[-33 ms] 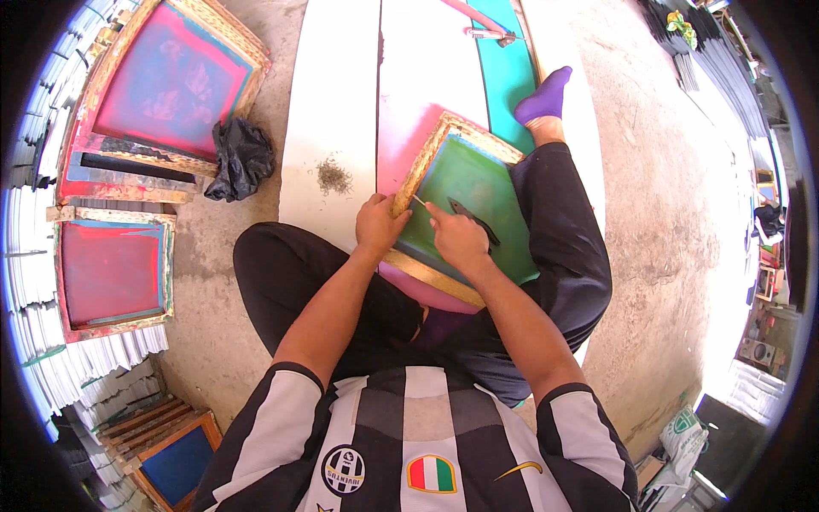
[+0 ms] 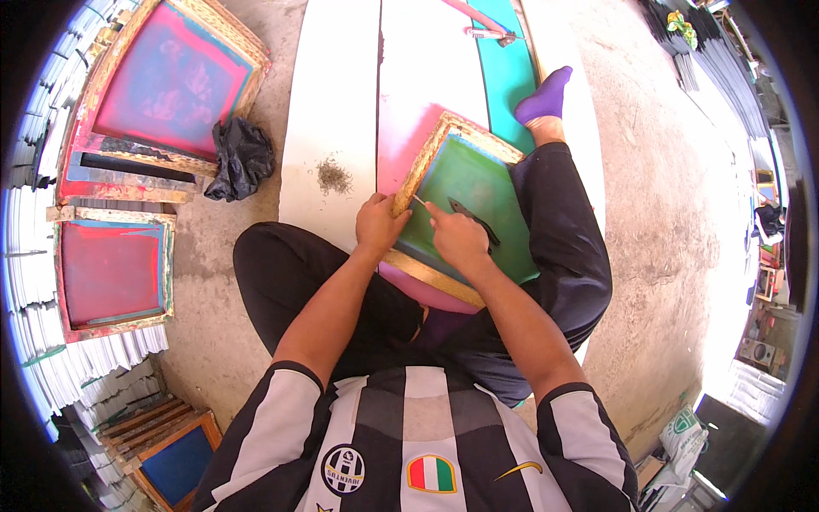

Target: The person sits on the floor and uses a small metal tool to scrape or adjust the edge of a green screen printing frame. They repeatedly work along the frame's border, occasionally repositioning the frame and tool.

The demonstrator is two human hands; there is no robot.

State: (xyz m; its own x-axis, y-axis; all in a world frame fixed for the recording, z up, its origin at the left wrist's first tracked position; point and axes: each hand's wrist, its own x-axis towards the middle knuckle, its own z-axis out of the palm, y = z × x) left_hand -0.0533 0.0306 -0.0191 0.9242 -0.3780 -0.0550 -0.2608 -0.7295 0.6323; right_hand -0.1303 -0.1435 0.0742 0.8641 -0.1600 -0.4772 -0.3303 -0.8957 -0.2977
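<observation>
A wooden screen-printing frame [image 2: 432,277] with green mesh lies tilted across my lap and the board. My left hand [image 2: 380,225] is closed round the frame's left side rail. In my closed right hand [image 2: 461,242] is a thin metal-shafted tool [image 2: 419,200], which looks like a small screwdriver; its handle is hidden by my fingers. The tip meets the inner edge of the left rail, close to my left fingers. Black-handled pliers [image 2: 483,224] lie on the mesh, partly behind my right hand.
A small heap of thin dark bits [image 2: 333,177], like pulled staples, sits on the white board [image 2: 328,102]. A pink-handled tool [image 2: 478,14] lies at the far end. Other screen frames [image 2: 171,282] and a crumpled black bag [image 2: 241,159] are at left. My purple-socked foot [image 2: 546,96] rests at right.
</observation>
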